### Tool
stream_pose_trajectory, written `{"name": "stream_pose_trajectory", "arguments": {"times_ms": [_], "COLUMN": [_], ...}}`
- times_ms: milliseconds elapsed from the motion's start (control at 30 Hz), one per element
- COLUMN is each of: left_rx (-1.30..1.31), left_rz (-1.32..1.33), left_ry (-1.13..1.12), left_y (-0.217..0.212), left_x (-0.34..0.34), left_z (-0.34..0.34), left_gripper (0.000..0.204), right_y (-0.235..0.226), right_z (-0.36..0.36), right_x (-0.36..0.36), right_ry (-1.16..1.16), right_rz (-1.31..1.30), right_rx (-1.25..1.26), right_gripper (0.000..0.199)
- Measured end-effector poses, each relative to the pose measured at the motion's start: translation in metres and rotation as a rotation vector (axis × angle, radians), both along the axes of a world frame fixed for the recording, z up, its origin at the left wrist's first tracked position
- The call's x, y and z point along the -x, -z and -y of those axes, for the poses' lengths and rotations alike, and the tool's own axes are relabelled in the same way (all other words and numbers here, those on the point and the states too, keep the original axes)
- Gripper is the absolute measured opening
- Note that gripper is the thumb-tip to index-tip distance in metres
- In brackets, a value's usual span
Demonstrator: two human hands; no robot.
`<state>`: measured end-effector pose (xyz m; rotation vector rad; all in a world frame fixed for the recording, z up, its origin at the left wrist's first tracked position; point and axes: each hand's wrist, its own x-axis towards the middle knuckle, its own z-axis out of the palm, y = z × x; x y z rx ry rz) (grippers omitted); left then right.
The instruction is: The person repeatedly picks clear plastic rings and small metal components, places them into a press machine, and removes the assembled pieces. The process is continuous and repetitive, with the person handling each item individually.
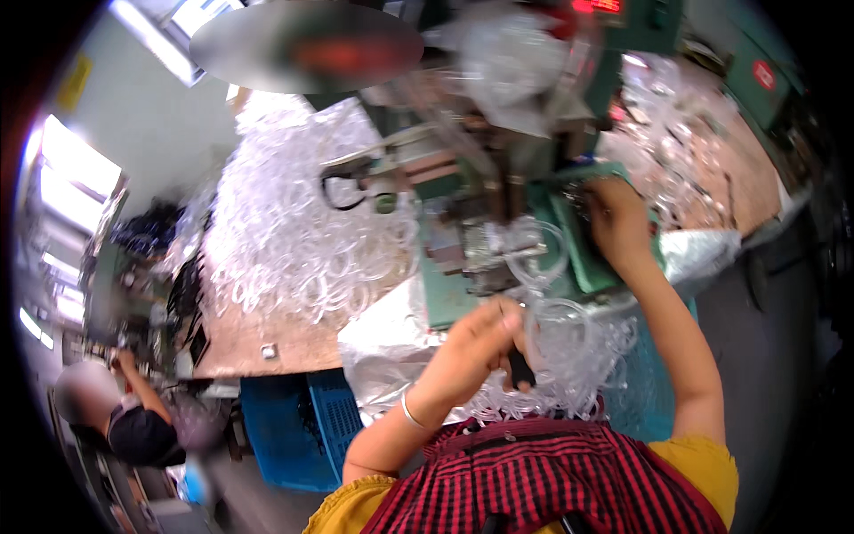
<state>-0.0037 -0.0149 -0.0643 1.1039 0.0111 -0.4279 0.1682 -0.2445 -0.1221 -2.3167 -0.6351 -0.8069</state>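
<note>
My left hand (476,347), with a bracelet at its wrist, is closed in front of the machine. Clear plastic tubing (562,331) loops from beside its thumb and fingers. A black band or piece (519,367) shows at the lower fingers; which of the two is unclear. My right hand (620,222) reaches into a narrow green tray (583,267), its fingers curled down over small dark parts. Whatever is between those fingertips is hidden. Another clear ring of tubing (553,254) lies at the metal fixture (487,249) between my hands.
A large heap of clear tube rings (302,214) covers the table at left. More clear pieces (676,151) lie at right. A green machine (645,44) with a red display stands behind. Blue crates (289,436) sit below the table's edge. Another person (142,432) works at far left.
</note>
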Motion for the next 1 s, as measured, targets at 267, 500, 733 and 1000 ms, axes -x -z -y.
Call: {"name": "stream_pose_trajectory", "arguments": {"times_ms": [267,500,733,1000], "left_rx": [-0.83,-2.16,-1.812,-0.669], "left_rz": [0.631,0.404,0.7,0.729], "left_ry": [-1.307,-0.703,-0.996,-1.09], "left_y": [-0.033,0.03,0.05,-0.007], "left_x": [0.005,-0.063,-0.045,-0.049], "left_z": [-0.119,-0.185,-0.182,-0.128], "left_gripper": [0.01,0.018,0.013,0.011], "right_y": [-0.011,-0.019,-0.004,-0.08], "right_z": [0.005,-0.016,0.048,0.0], "right_x": [0.024,0.029,0.077,0.088], "right_ry": [0.033,0.014,0.248,-0.182], "right_rz": [-0.348,-0.391,-0.131,-0.509], "right_rx": [-0.553,-0.528,-0.357,-0.533], "right_gripper": [0.018,0.016,0.013,0.016]}}
